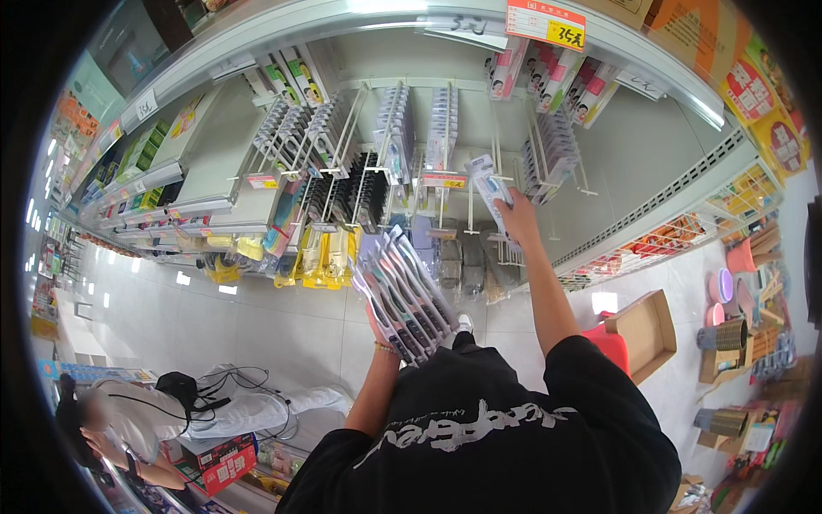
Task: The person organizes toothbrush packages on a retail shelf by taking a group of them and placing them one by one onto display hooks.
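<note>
Several packaged toothbrushes [407,295], in clear blister packs with dark patterned handles, are fanned out in front of my body. My left hand [377,330] is closed around their left side, fingers partly hidden behind the packs. Out toward the rack, my right hand [519,219] pinches a single pale toothbrush pack [486,182] at its lower part. That pack is tilted, its top near the end of a metal display hook [471,224]. Left of it, more packs hang in dense rows [443,128] on the hooks, with black ones [370,195] lower down.
Yellow packages [330,261] hang beneath the toothbrushes. To the right stand a cardboard box [646,334] and a red stool-like object [610,349]. A person [128,424] with a black bag and cables is at the lower left, beside a shelf. A perforated metal upright [651,197] borders the rack.
</note>
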Demonstrator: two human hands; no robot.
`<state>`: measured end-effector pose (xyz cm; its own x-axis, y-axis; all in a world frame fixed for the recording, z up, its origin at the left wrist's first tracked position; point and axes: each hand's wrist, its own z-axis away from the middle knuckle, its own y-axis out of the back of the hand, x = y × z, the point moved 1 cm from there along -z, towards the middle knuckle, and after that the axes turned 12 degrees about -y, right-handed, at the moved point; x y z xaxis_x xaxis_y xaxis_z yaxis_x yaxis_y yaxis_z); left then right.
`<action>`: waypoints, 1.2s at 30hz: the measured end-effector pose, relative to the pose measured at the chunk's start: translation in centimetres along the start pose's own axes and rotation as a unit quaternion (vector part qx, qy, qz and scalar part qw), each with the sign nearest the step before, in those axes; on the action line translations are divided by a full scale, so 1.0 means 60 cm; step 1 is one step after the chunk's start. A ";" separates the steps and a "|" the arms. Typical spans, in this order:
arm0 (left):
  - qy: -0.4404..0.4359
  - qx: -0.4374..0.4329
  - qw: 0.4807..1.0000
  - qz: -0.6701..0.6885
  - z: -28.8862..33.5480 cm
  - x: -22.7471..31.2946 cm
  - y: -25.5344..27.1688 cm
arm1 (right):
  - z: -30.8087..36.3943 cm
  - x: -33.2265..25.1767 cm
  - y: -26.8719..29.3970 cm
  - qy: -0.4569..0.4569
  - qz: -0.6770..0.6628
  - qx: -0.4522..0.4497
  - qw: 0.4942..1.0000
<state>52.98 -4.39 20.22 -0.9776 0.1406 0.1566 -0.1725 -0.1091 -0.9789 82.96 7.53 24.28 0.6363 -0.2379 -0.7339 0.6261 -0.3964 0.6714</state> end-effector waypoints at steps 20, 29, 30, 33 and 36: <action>0.012 0.031 0.998 0.054 -0.070 -0.112 -0.021 | -0.143 0.003 -0.114 -0.067 -0.350 0.000 0.934; -0.055 0.108 0.992 0.033 -0.037 -0.112 -0.038 | -0.299 -0.010 -0.197 -0.106 -0.125 0.081 0.983; -0.065 0.101 0.992 0.033 -0.033 -0.105 -0.040 | -0.305 -0.025 -0.199 -0.109 -0.136 0.078 0.982; -0.059 0.085 0.994 0.036 -0.022 -0.092 -0.041 | -0.376 0.022 -0.219 -0.151 -0.085 0.091 0.981; -0.063 0.106 0.992 0.036 -0.004 -0.071 -0.029 | -0.369 0.005 -0.210 -0.157 -0.081 0.068 0.982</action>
<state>57.48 -4.55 21.20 -0.9933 0.0028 0.1153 -0.1102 -0.3200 -0.9410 85.22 32.07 17.90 0.3501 -0.4156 -0.8395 0.6273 -0.5616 0.5396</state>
